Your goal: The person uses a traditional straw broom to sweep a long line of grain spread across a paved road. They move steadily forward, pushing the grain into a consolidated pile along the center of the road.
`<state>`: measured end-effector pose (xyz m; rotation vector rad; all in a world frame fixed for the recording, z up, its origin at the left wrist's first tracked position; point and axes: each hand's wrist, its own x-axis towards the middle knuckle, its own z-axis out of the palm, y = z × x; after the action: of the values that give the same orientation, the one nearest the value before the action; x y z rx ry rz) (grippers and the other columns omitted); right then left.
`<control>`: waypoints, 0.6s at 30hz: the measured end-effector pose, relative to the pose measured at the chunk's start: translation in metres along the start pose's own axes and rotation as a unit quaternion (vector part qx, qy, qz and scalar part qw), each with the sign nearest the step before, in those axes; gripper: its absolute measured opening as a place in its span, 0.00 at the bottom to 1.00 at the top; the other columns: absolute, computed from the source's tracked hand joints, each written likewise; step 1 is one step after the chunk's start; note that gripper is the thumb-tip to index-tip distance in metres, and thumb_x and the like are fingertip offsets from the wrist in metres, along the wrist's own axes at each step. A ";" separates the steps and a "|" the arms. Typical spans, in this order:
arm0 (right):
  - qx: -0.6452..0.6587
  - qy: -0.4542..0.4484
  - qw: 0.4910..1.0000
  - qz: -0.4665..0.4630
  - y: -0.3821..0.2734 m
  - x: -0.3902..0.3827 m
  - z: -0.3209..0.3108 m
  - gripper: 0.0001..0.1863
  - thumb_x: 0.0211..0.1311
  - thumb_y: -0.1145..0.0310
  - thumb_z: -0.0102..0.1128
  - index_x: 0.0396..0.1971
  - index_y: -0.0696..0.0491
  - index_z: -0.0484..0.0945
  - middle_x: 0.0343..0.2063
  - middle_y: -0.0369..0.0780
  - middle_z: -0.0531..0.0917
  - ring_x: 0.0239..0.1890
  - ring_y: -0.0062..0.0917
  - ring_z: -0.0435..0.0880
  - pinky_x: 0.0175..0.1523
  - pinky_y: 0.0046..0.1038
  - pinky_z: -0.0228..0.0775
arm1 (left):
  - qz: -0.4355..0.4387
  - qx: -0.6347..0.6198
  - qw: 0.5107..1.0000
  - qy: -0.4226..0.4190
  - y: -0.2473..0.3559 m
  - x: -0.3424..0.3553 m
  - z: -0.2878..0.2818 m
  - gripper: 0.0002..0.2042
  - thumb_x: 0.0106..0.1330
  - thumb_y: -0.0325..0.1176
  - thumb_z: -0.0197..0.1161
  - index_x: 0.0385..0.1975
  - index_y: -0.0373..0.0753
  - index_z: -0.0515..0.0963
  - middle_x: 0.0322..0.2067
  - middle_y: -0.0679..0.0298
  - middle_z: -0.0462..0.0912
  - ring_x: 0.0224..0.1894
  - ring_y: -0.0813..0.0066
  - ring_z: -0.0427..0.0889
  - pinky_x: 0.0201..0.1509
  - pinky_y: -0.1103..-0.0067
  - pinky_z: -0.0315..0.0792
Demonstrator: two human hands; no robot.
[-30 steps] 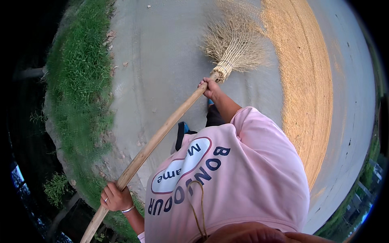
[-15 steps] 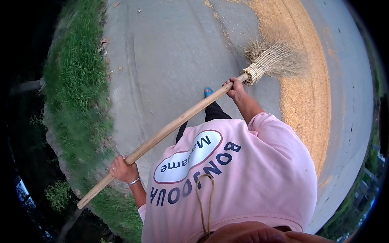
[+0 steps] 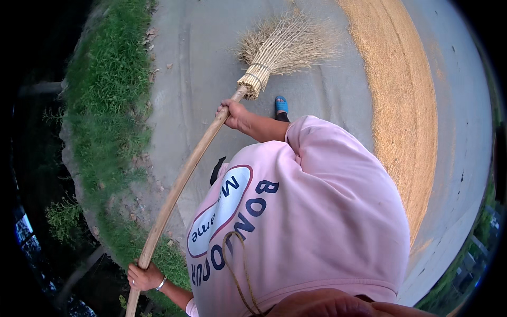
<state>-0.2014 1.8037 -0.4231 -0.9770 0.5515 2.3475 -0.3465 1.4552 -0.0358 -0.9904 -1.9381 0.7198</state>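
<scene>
A long-handled twig broom (image 3: pixel 177 182) slants across my front, from the lower left up to the middle top. My right hand (image 3: pixel 232 113) is wrapped round the wooden handle just below the bound twig head (image 3: pixel 285 47). Near the handle's other end, at lower left, my left hand (image 3: pixel 145 277) grips it, with a ring and a bracelet showing. The bristles fan out over the grey pavement, left of the spread of yellow grain (image 3: pixel 398 90). Whether the bristle tips touch the ground I cannot tell.
Green grass (image 3: pixel 108 90) with dry leaves edges the pavement (image 3: pixel 185 68) on the left. The grain forms a long curved band on the right, with more pavement beyond it. My foot in a blue sandal (image 3: pixel 281 103) stands right of the broom head.
The broom head has swung left, off the grain's edge and over bare pavement. My right hand has moved left with it; my left hand has dropped lower, and the handle is steeper.
</scene>
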 end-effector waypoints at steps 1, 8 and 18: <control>0.004 0.002 1.000 -0.003 0.007 0.001 0.004 0.05 0.54 0.73 0.45 0.28 0.57 0.62 0.18 0.40 0.66 0.19 0.29 0.69 0.29 0.33 0.68 | 0.010 0.027 0.999 0.034 -0.009 0.007 -0.003 0.09 0.55 0.37 0.56 0.18 0.41 0.69 0.15 0.65 0.66 0.22 0.68 0.69 0.27 0.75 0.61; 0.099 0.007 0.995 -0.013 -0.024 -0.019 -0.046 0.05 0.54 0.73 0.45 0.29 0.56 0.62 0.19 0.39 0.66 0.23 0.28 0.68 0.33 0.35 0.68 | 0.120 0.001 0.989 0.087 0.027 0.101 -0.034 0.05 0.53 0.36 0.56 0.21 0.43 0.70 0.17 0.67 0.66 0.24 0.70 0.69 0.29 0.76 0.61; 0.123 0.182 0.961 -0.169 -0.131 -0.035 -0.138 0.06 0.51 0.75 0.43 0.31 0.53 0.63 0.18 0.37 0.66 0.17 0.24 0.65 0.27 0.32 0.66 | 0.133 -0.207 0.969 -0.019 0.157 0.085 0.065 0.08 0.40 0.29 0.59 0.19 0.42 0.67 0.19 0.65 0.67 0.26 0.65 0.69 0.34 0.71 0.61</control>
<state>-0.0285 1.8180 -0.5089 -1.2778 0.7310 1.7607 -0.3741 1.6020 -0.1533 -1.5238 -2.0569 0.4872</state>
